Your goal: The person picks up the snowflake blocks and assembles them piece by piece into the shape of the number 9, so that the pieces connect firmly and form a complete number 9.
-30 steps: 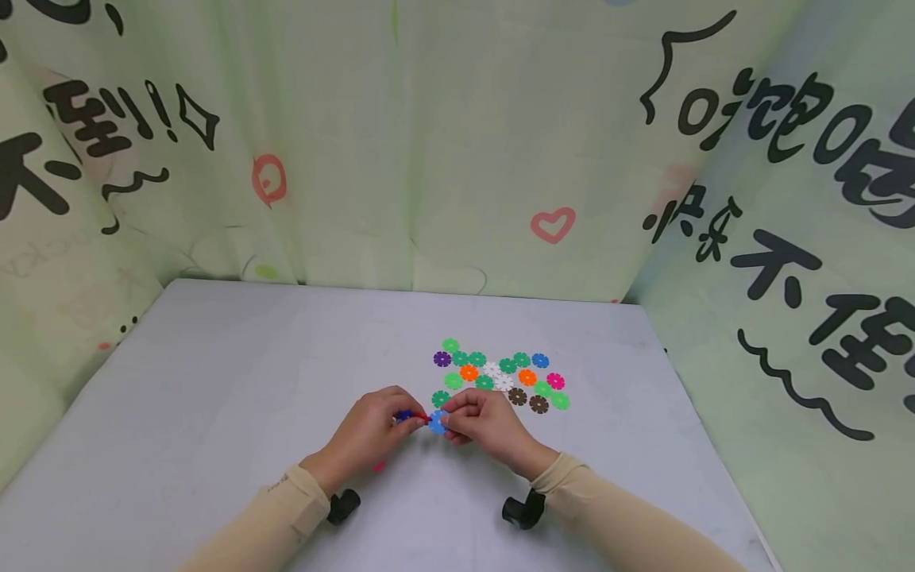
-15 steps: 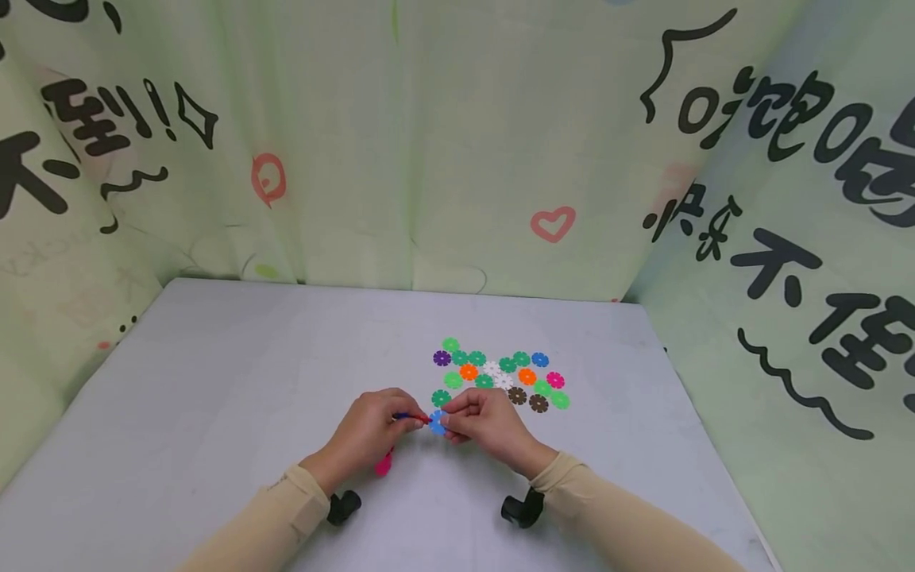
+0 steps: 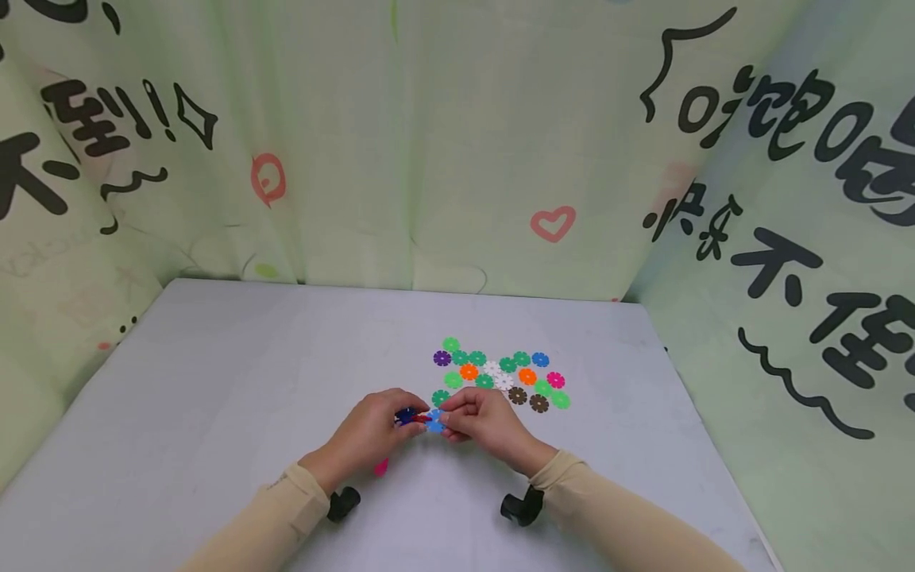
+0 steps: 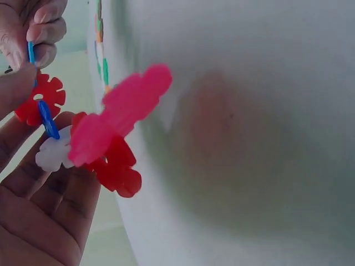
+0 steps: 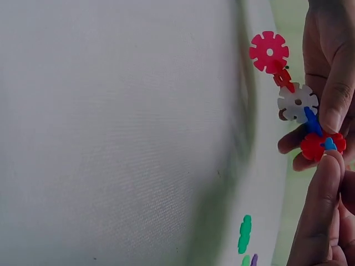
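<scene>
My left hand (image 3: 372,425) pinches a red snowflake disc (image 5: 309,147), part of a chain of slotted plastic discs. From it follow a dark blue disc (image 4: 49,119), a white disc (image 5: 289,105), another red disc (image 4: 119,169) and a pink disc (image 4: 125,113), which dangles below the hand in the head view. Facing it, my right hand (image 3: 489,421) holds a light blue disc (image 3: 434,423) between thumb and fingers. This disc's edge meets the pinched red disc; fingertips partly hide how deep the slots sit.
Loose snowflake discs in green, orange, white, brown and other colours lie beyond the hands, among them a purple disc (image 3: 442,358) and a blue disc (image 3: 540,361). They rest on a white table (image 3: 250,381). A printed curtain (image 3: 457,159) surrounds its back and sides.
The chain has twisted in my left hand: its dark blue disc turned edge-on, then flat again, while the pink end swung out and partly back. Both hands stay almost in place.
</scene>
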Demonstrator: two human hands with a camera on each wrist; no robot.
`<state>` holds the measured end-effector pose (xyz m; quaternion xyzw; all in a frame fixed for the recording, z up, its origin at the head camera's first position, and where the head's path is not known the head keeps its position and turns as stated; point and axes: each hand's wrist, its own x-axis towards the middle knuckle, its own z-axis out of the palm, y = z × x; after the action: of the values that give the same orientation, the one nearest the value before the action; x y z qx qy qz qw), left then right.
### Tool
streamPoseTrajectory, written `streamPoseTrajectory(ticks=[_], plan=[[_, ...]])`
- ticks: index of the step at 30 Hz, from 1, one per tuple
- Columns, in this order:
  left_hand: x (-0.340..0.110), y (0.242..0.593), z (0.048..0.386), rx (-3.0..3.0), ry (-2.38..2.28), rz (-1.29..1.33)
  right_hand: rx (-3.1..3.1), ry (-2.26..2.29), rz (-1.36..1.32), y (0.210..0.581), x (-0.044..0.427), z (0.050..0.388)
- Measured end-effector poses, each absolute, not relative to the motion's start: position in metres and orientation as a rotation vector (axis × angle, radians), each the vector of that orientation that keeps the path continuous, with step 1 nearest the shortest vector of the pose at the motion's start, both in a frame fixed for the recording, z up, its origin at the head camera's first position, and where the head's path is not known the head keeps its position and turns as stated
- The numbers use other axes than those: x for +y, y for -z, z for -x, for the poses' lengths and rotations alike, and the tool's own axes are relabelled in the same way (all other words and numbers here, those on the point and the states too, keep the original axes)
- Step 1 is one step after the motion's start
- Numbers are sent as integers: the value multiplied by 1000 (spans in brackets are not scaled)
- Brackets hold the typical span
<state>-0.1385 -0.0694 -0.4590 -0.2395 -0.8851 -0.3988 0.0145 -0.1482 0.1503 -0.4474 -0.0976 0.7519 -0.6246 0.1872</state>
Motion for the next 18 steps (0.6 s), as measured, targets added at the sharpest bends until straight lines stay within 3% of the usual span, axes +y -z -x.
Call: streamPoseTrajectory(ticks=[18], plan=[[-70, 459, 138, -2796, 945, 867, 2049, 1693, 266, 449, 154, 154]])
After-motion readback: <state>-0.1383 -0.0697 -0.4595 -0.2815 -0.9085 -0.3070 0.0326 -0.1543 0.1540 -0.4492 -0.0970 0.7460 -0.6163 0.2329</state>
